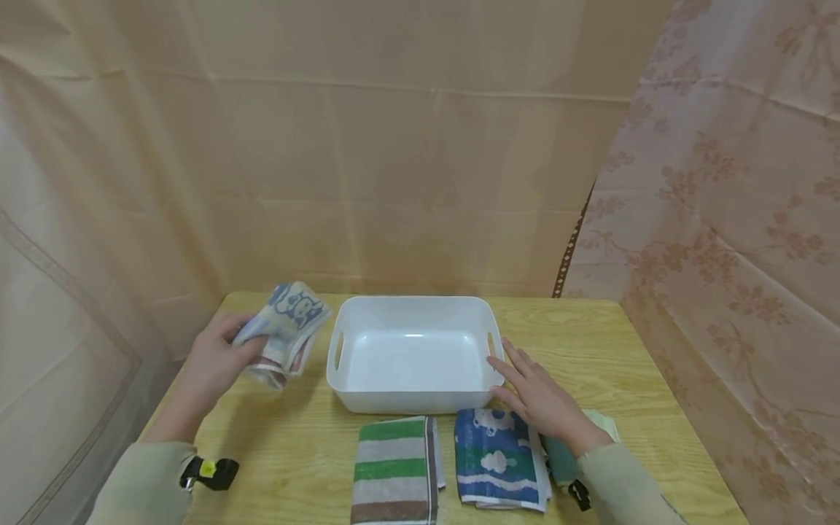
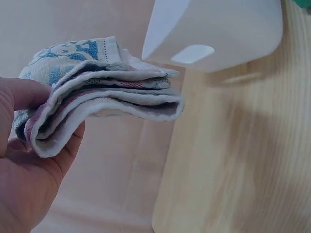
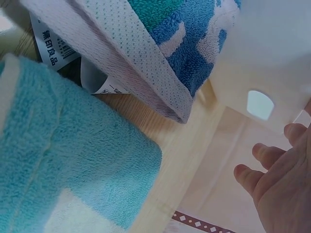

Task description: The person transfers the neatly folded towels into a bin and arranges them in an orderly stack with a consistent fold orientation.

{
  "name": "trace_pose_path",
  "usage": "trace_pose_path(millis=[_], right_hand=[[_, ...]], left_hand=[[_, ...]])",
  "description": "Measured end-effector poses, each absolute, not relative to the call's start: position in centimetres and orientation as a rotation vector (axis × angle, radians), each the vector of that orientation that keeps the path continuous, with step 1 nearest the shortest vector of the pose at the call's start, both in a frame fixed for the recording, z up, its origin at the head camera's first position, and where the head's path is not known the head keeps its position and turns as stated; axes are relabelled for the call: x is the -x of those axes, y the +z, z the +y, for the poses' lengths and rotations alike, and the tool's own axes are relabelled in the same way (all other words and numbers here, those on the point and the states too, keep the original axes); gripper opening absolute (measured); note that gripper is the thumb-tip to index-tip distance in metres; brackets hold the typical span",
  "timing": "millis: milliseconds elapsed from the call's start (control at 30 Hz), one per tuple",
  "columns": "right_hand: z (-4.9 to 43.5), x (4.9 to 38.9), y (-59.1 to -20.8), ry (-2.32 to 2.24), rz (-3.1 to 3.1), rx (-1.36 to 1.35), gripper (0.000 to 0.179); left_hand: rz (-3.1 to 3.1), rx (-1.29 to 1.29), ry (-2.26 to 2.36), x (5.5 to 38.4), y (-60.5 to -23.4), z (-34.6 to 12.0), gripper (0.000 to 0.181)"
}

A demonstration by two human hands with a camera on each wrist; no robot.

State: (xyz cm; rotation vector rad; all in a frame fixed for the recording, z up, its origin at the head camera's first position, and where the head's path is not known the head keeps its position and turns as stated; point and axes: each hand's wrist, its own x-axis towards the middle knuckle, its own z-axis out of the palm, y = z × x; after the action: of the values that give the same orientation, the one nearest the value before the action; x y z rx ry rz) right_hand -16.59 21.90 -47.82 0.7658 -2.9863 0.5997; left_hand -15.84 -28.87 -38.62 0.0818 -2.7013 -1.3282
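My left hand (image 1: 219,357) pinches a folded towel (image 1: 292,321) between thumb and fingers, raised left of a white plastic bin (image 1: 415,402). The towel is pale with a blue animal pattern; the left wrist view shows its stacked folded layers (image 2: 104,104). My right hand (image 1: 541,397) is at the bin's right side, fingers extended beside the handle hole, fingertips right at the wall. Below that hand lies a blue and green patterned folded towel (image 1: 495,467). A teal towel (image 3: 97,145) lies beside it, partly hidden by my right forearm in the head view.
A towel with green, grey and brown stripes (image 1: 394,470) lies in front of the bin. Everything stands on a light wooden table (image 1: 571,332). Behind it hangs a beige curtain (image 1: 407,160), with a flowered cloth (image 1: 735,219) on the right. A printed label (image 3: 51,46) shows under the patterned towel.
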Motion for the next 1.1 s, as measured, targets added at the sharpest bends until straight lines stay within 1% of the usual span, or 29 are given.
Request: trace_pose_path(millis=[167, 467, 1100], right_hand=[[21.8, 16.6, -47.7, 0.599, -2.991, -0.760, 0.061], [21.7, 16.7, -47.6, 0.601, -3.011, -0.748, 0.061], [21.7, 16.7, -47.0, 0.555, -2.985, -0.754, 0.062]], left_hand=[[-2.664, -0.025, -1.301, 16.5, -38.0, -28.0, 0.042], [-2.600, 0.038, -1.280, 17.7, -37.5, -26.2, 0.037], [-2.627, 0.132, -1.354, 19.6, -37.4, -22.7, 0.037]])
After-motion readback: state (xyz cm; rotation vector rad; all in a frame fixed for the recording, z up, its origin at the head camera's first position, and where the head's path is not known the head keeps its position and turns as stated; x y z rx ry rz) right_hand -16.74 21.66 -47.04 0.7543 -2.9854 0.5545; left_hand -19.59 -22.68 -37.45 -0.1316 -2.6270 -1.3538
